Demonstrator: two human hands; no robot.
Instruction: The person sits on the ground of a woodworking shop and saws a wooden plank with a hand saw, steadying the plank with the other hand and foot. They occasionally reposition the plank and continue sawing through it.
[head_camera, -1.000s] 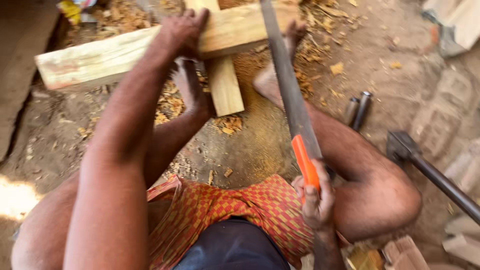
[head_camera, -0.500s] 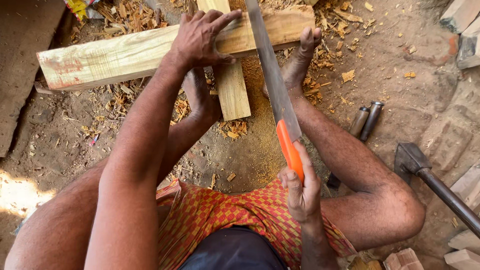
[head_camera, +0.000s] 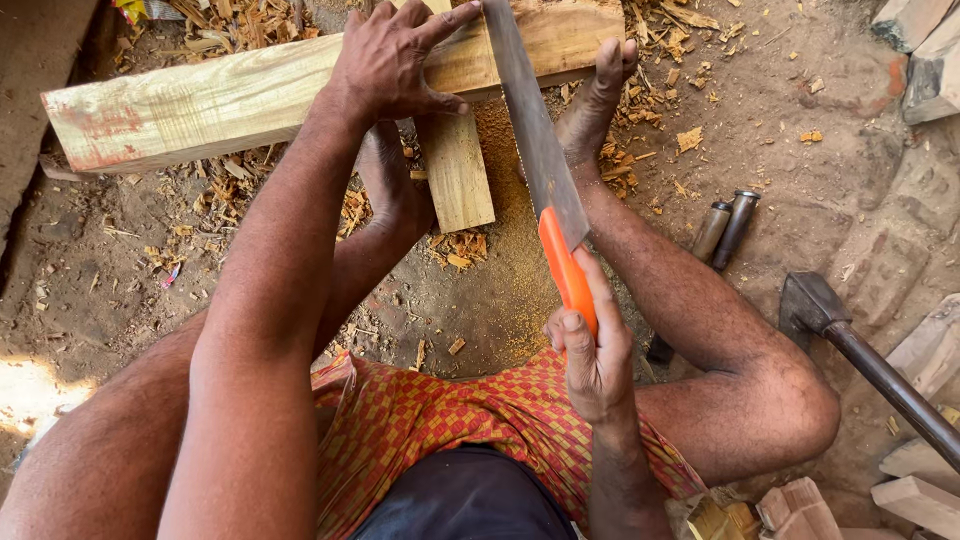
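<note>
Axe (head_camera: 812, 303) on dirt; two dark metal cylinders (head_camera: 726, 225); scattered wood chips (head_camera: 240, 180)

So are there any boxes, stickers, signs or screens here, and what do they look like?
No boxes, signs or screens show.
Nearest thing: a small crumpled yellow scrap at the top left edge, too cut off to tell whether it is a wrapper.
</note>
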